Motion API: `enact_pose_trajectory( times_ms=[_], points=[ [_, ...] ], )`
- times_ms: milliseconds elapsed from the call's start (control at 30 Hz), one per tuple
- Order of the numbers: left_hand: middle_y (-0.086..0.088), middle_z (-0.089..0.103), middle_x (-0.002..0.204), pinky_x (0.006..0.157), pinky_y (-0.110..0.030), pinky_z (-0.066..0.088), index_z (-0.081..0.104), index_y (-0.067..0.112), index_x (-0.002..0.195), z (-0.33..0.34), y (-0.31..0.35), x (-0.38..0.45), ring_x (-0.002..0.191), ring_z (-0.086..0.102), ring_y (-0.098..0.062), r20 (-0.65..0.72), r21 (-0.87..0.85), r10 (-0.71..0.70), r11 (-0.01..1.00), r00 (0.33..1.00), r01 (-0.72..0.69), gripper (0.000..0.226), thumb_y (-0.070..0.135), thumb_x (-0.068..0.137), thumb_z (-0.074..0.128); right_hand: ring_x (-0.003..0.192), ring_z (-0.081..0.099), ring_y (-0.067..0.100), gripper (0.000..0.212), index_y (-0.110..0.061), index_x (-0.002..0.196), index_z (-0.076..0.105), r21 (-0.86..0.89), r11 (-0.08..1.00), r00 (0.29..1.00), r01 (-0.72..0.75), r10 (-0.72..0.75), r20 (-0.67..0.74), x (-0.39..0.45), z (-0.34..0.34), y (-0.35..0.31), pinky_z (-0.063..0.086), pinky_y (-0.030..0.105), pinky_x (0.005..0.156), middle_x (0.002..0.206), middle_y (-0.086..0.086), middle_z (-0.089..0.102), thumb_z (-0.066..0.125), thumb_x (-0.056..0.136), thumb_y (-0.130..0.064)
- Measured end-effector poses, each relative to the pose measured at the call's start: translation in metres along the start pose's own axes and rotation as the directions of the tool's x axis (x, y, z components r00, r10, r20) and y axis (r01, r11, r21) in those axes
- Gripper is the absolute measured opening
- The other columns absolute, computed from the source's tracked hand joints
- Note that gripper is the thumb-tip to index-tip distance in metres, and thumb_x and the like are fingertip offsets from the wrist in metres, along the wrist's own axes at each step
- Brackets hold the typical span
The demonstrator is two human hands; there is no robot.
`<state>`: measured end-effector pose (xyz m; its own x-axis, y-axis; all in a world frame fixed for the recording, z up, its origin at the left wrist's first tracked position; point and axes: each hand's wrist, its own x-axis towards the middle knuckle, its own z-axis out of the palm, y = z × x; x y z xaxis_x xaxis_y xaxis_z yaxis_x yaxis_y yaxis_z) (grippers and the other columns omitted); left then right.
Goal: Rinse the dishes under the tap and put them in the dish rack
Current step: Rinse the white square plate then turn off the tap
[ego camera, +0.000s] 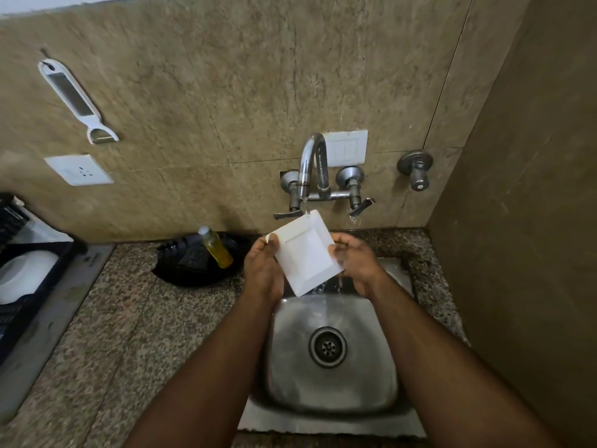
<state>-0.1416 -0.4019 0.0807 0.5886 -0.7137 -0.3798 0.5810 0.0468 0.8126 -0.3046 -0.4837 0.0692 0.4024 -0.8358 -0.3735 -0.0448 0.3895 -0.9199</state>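
Observation:
A white square plate (305, 253) is tilted under the tap (310, 169), and a stream of water lands on its upper corner and runs off its lower edge. My left hand (263, 270) grips the plate's left edge, thumb on the rim. My right hand (355, 263) holds the right edge with curled fingers. Both hands are above the back of the steel sink (329, 350). At the far left edge stands a dark dish rack (32, 286) with a white bowl (26, 276) in it.
A black dish (200, 263) on the granite counter (129, 334) holds a scrubber and a bottle of yellow liquid (215, 247). A peeler (76, 101) hangs on the wall above a socket (79, 169). A side wall closes in on the right.

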Motion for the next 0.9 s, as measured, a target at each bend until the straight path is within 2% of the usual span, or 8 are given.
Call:
enact_pose_trajectory(
  times_ms=[100, 267, 467, 567, 667, 733, 800, 900],
  points=[
    [-0.014, 0.073, 0.123, 0.097, -0.056, 0.056, 0.066, 0.011, 0.116, 0.013, -0.002, -0.003, 0.114, 0.067, -0.033, 0.061, 0.030, -0.056, 0.998, 0.997, 0.054, 0.015, 0.016, 0.103, 0.059, 0.106, 0.070, 0.027, 0.029, -0.015, 0.121, 0.069, 0.097, 0.995, 0.997, 0.031, -0.024, -0.072, -0.001, -0.010, -0.002, 0.060, 0.045, 0.086, 0.111, 0.002, 0.076, 0.057, 0.098, -0.002],
    [-0.003, 0.077, 0.113, 0.076, -0.041, 0.061, 0.068, 0.015, 0.117, 0.034, 0.001, -0.010, 0.108, 0.070, -0.026, 0.131, 0.148, -0.083, 0.987, 0.988, 0.063, 0.017, 0.014, 0.102, 0.060, 0.102, 0.072, 0.025, 0.028, -0.020, 0.117, 0.069, 0.178, 0.982, 0.987, 0.064, -0.036, -0.157, -0.008, -0.021, -0.008, 0.060, 0.047, 0.087, 0.111, 0.002, 0.076, 0.054, 0.100, -0.003],
    [-0.011, 0.076, 0.117, 0.079, -0.048, 0.062, 0.070, 0.011, 0.118, 0.028, -0.008, -0.008, 0.108, 0.070, -0.033, 0.093, 0.197, -0.093, 0.978, 0.991, 0.073, 0.019, 0.015, 0.101, 0.063, 0.104, 0.067, 0.020, 0.026, -0.017, 0.125, 0.064, -0.023, 0.998, 0.959, 0.062, -0.065, -0.275, -0.002, -0.026, -0.014, 0.057, 0.040, 0.091, 0.111, 0.000, 0.071, 0.060, 0.099, -0.015],
    [-0.010, 0.076, 0.115, 0.084, -0.062, 0.060, 0.071, 0.014, 0.118, 0.013, -0.013, -0.010, 0.108, 0.071, -0.036, 0.048, 0.234, -0.101, 0.968, 0.994, 0.088, 0.020, 0.019, 0.100, 0.065, 0.101, 0.067, 0.022, 0.018, -0.020, 0.113, 0.064, -0.123, 0.983, 0.915, 0.133, -0.169, -0.365, 0.005, -0.028, -0.038, 0.056, 0.045, 0.093, 0.100, -0.004, 0.069, 0.062, 0.097, -0.028],
    [-0.012, 0.076, 0.113, 0.087, -0.066, 0.057, 0.072, 0.013, 0.116, 0.002, -0.014, -0.012, 0.106, 0.070, -0.037, 0.036, 0.256, -0.083, 0.964, 0.996, 0.071, 0.019, 0.019, 0.099, 0.066, 0.083, 0.070, 0.021, 0.021, -0.020, 0.090, 0.071, -0.269, 0.949, 0.872, 0.162, -0.266, -0.411, 0.010, -0.027, -0.064, 0.060, 0.038, 0.074, 0.086, -0.001, 0.073, 0.062, 0.096, -0.037],
    [-0.011, 0.077, 0.110, 0.086, -0.060, 0.060, 0.072, 0.011, 0.114, -0.002, -0.013, -0.016, 0.103, 0.072, -0.035, 0.034, 0.282, -0.058, 0.958, 0.998, 0.046, 0.018, 0.018, 0.099, 0.066, 0.071, 0.067, 0.018, 0.024, -0.018, 0.083, 0.072, -0.542, 0.829, 0.818, 0.138, -0.404, -0.409, 0.012, -0.024, -0.073, 0.048, 0.026, 0.059, 0.081, 0.002, 0.073, 0.061, 0.098, -0.034],
    [-0.010, 0.078, 0.108, 0.084, -0.057, 0.062, 0.073, 0.012, 0.113, -0.003, -0.011, -0.019, 0.099, 0.073, -0.033, 0.042, 0.300, -0.036, 0.954, 0.998, 0.021, 0.017, 0.017, 0.099, 0.067, 0.069, 0.062, 0.016, 0.023, -0.016, 0.088, 0.072, -0.772, 0.628, 0.777, 0.099, -0.534, -0.335, 0.010, -0.016, -0.077, 0.040, 0.024, 0.058, 0.080, 0.001, 0.070, 0.061, 0.097, -0.034],
    [-0.010, 0.078, 0.105, 0.085, -0.057, 0.062, 0.073, 0.011, 0.112, -0.003, -0.010, -0.020, 0.098, 0.074, -0.034, 0.047, 0.309, -0.028, 0.951, 0.998, 0.012, 0.016, 0.017, 0.099, 0.066, 0.069, 0.058, 0.016, 0.017, -0.015, 0.101, 0.070, -0.873, 0.486, 0.762, 0.033, -0.577, -0.293, 0.002, -0.005, -0.079, 0.042, 0.025, 0.060, 0.082, 0.001, 0.067, 0.062, 0.095, -0.029]
  ],
)
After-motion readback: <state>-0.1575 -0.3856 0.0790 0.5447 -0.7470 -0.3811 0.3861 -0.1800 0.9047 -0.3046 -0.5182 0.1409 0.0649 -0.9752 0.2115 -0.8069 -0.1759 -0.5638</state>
